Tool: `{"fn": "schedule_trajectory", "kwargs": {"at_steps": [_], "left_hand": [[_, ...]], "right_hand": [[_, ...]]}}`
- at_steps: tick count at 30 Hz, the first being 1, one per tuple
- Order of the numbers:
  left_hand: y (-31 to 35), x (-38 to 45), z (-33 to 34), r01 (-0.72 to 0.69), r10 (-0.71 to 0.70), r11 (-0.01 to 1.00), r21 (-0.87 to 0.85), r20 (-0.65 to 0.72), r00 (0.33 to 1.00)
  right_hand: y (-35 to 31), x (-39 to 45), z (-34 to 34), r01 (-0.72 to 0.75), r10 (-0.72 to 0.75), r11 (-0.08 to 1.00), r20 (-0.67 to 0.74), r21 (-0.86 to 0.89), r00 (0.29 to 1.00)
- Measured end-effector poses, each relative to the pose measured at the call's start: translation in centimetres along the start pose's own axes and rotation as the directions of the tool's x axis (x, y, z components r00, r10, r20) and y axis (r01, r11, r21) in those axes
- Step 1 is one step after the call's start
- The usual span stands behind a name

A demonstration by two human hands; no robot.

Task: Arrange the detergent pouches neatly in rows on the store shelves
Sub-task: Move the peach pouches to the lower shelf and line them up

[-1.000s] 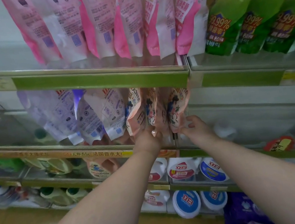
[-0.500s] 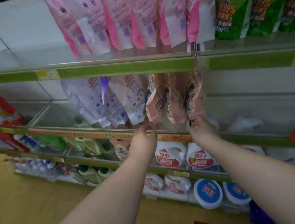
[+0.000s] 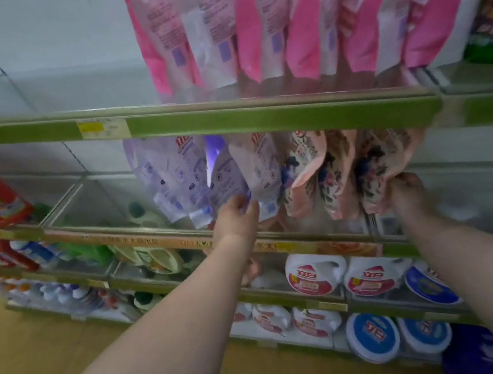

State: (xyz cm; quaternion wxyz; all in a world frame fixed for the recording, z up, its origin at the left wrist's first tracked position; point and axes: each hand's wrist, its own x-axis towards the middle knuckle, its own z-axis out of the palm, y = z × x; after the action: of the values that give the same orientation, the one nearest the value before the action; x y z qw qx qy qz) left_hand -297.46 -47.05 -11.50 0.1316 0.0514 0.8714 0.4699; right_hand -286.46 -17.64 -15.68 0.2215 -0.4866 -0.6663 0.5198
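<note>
Detergent pouches (image 3: 318, 171) stand mid-frame on the middle shelf (image 3: 162, 241), roughly rowed. Your left hand (image 3: 234, 218) pinches a lavender pouch (image 3: 227, 177); your right hand (image 3: 406, 195) grips a floral one (image 3: 379, 163). Straightening remains.

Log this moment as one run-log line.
left hand: touching lavender pouch bottom | right hand: gripping floral peach pouch bottom | step: aligning middle-shelf row

Pouch tops (image 3: 322, 137) hidden — print perhaps motion-blurred.
</note>
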Motion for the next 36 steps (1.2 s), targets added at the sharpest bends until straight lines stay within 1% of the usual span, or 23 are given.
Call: {"fn": "schedule_trajectory", "kwargs": {"at_steps": [2,4,6,9,10,13,15,18,21,23,24,25,26,27,28,31,33,35,36], "left_hand": [[-0.1,1.1,0.2,-0.029,0.032,0.999,-0.031,0.083,0.996],[0.5,1.8,1.2,-0.056,0.062,0.997,-0.049,0.132,0.989],[1.2,2.1,2.8,-0.071,0.077,0.996,-0.058,0.12,0.99],[1.3,1.3,5.6,-0.027,0.043,0.986,-0.166,0.094,0.995],[1.1,0.9,6.4,-0.013,0.03,0.987,-0.163,0.105,0.994],[1.1,-0.1,8.7,-0.052,0.071,0.993,-0.106,0.187,0.98],[1.5,-0.2,10.0,-0.057,0.074,0.994,-0.09,0.197,0.978],[2.9,-0.4,11.6,-0.051,0.053,0.998,-0.021,0.147,0.988],[4.0,0.3,12.8,0.007,-0.012,0.999,0.046,0.096,0.995],[4.5,0.8,13.6,0.077,-0.085,0.994,0.073,0.112,0.99],[4.7,0.7,14.0,0.098,-0.103,0.994,0.046,0.132,0.986],[4.8,0.7,14.5,0.079,-0.08,0.997,0.016,0.156,0.985],[5.2,0.6,14.9,0.025,-0.025,1.0,-0.002,0.177,0.984],[5.5,0.7,15.5,-0.034,0.035,0.999,-0.008,0.185,0.982],[6.1,1.0,16.0,-0.062,0.063,0.998,-0.014,0.179,0.982],[6.7,1.8,16.6,-0.049,0.06,0.995,-0.084,0.135,0.989],[6.2,1.9,16.3,-0.117,0.124,0.99,-0.079,0.087,0.989],[5.7,2.3,16.4,-0.164,0.172,0.983,-0.08,0.096,0.981],[6.3,2.5,16.2,-0.099,0.114,0.986,-0.131,0.115,0.987]], "right_hand": [[-0.1,0.0,0.7,-0.006,0.006,0.999,-0.01,0.033,1.0],[-0.2,-0.1,1.1,-0.021,0.022,0.999,-0.021,0.043,1.0],[-0.4,-0.4,1.4,-0.032,0.033,0.999,-0.008,0.031,0.999],[-0.3,-0.7,1.1,-0.038,0.037,0.999,0.01,0.034,0.999],[-0.2,-0.6,1.0,-0.038,0.038,0.998,0.011,0.044,0.999],[0.3,0.3,0.1,-0.026,0.025,0.999,0.018,0.033,1.0],[0.6,1.1,-0.5,-0.026,0.024,0.998,0.048,0.048,0.999],[0.6,3.1,-1.5,-0.087,0.078,0.994,0.113,0.069,0.991],[0.3,4.9,-1.3,-0.181,0.152,0.978,0.24,0.107,0.959],[0.4,5.9,-0.7,-0.243,0.196,0.962,0.296,0.129,0.935],[0.3,6.4,-0.4,-0.273,0.22,0.952,0.314,0.136,0.924],[0.3,6.7,-0.2,-0.291,0.232,0.947,0.336,0.135,0.913],[0.2,7.1,0.0,-0.299,0.238,0.946,0.358,0.125,0.903],[0.1,7.5,0.1,-0.298,0.241,0.948,0.362,0.109,0.901],[0.2,7.8,0.3,-0.281,0.23,0.955,0.361,0.095,0.904],[0.0,7.3,0.6,-0.168,0.133,0.984,0.409,0.051,0.903],[-0.1,6.6,0.8,-0.13,0.096,0.99,0.437,0.048,0.895],[0.2,6.2,1.3,-0.103,0.069,0.993,0.438,0.053,0.896],[0.2,6.1,1.6,-0.095,0.061,0.994,0.44,0.056,0.896]]}}
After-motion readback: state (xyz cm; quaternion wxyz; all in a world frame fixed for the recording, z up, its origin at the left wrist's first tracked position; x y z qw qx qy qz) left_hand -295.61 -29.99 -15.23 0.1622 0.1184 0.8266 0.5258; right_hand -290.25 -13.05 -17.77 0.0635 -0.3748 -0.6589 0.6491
